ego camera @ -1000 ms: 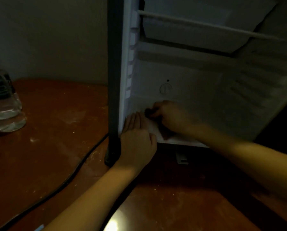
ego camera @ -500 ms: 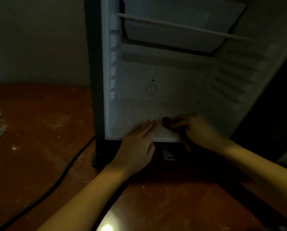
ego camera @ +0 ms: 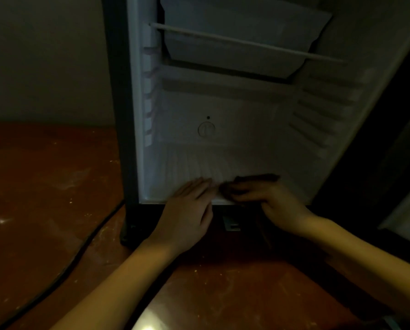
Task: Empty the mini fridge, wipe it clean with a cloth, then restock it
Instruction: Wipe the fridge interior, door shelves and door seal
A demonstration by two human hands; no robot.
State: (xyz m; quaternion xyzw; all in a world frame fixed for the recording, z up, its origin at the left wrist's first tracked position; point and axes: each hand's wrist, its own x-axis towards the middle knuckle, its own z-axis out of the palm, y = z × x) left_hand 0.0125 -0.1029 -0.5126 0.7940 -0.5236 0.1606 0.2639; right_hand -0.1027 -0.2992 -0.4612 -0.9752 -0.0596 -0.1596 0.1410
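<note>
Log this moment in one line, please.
stage: wiping | left hand: flat on fridge floor | right hand: grips dark cloth

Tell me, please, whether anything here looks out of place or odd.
Nothing looks damaged, but the reddish surface left of the mini fridge carries pale dusty smears and specks, and a black cable trails loosely across it.

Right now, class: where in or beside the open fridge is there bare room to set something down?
Free: the fridge floor behind both hands, back to the wall under the dial; the brown surface left of the cable. Crowded: the floor's front edge, where the left hand lies flat beside the right hand gripping the cloth.
</note>
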